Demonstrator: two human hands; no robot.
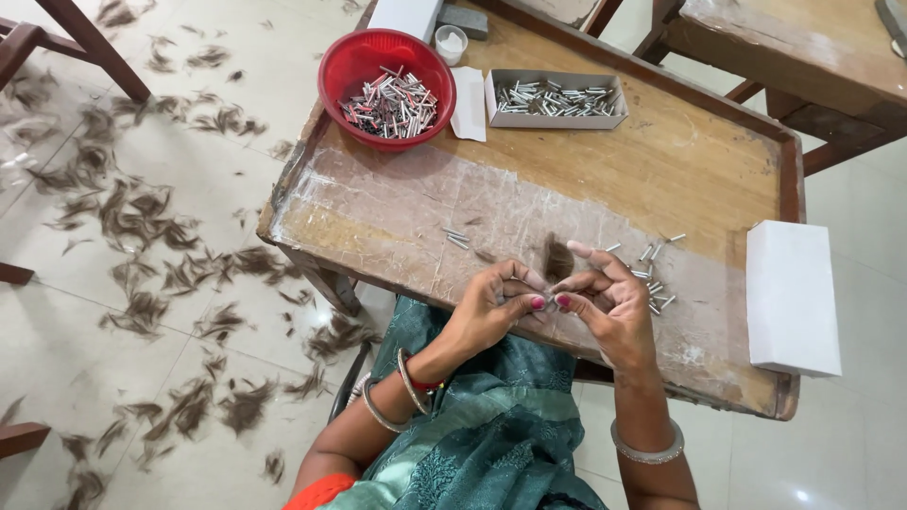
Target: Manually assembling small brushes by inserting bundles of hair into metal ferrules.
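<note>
Floor: hair clippings lie scattered across the tiles left of your wooden table; far too many tufts to count.
Bowl: one red bowl sits at the table's far left corner, heaped with small metal tubes, some red and dark; too many to count.
Cup: one small white cup stands just beyond the bowl.
Boxes: one open grey tray box of silver tubes sits right of the bowl, with a white flap beside it; one closed white box rests at the table's right edge.
Loose tubes: about three lie on the table left of your hands, and roughly ten more sit in a small pile just right of them.
Left hand: your left hand is raised over the near table edge, fingers curled shut, thumb and forefinger pinching the base of a hair tuft.
Right hand: your right hand meets the left, thumb tips touching, fingers closed on the same tuft, forefinger lifted straight.
Tuft: one dark bundle, upright between both hands, above the tabletop.
Bangles: two on your left wrist, one on your right.
</note>
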